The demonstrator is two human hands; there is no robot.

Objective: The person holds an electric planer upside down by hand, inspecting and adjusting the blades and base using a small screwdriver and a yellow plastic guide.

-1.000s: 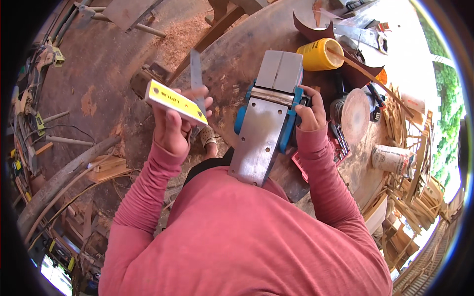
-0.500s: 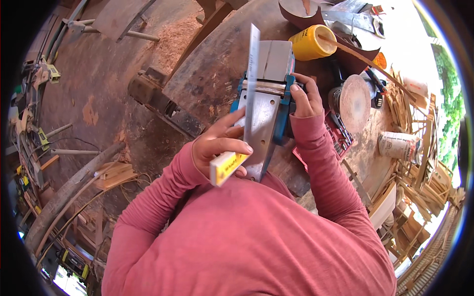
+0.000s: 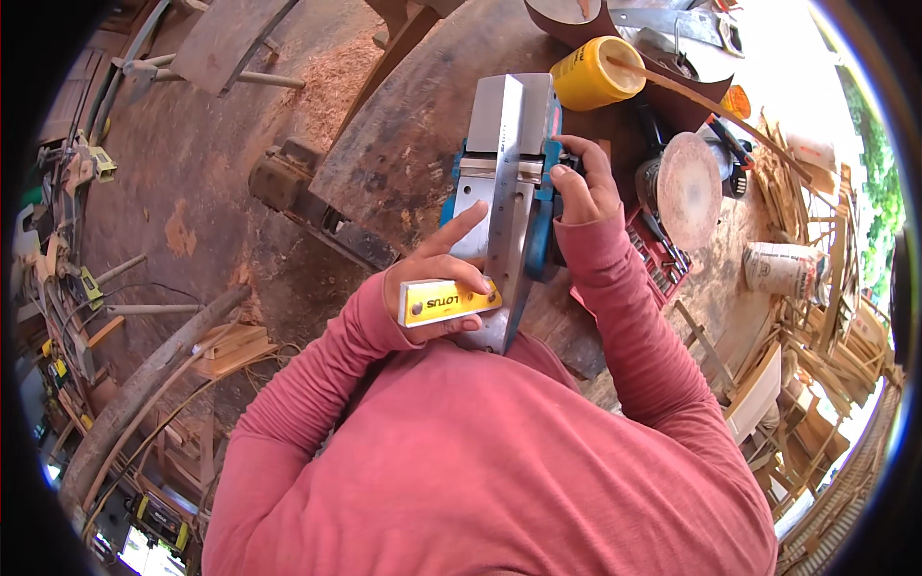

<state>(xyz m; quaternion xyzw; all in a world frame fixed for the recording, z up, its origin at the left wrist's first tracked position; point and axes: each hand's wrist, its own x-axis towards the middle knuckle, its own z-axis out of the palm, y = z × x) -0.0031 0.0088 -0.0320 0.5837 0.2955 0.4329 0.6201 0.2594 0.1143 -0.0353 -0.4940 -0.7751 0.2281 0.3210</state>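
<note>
An electric hand planer (image 3: 483,120) with a blue body lies upside down, its metal sole and cutter slot facing up. My left hand (image 3: 430,272) is closed on the yellow-labelled handle of a try square (image 3: 502,197), index finger stretched out along the sole. The square's steel blade runs lengthwise over the sole and across the cutter slot; whether its whole length touches cannot be made out. At the planer's right side, my right hand (image 3: 588,187) grips the blue body near the cutter slot, with its thumb and forefinger showing and the other fingertips hidden.
Right of the planer stand a yellow tub (image 3: 600,75) with a wooden stick, a round sanding disc (image 3: 688,190) and a red tool case (image 3: 653,259). A handsaw (image 3: 682,29) lies behind them. A vise (image 3: 288,178) juts from the workbench's left side.
The try square has turned in my left hand: its blade, edge-on and tilted before, now lies broad side up over the sole. My right hand keeps its grip on the planer.
</note>
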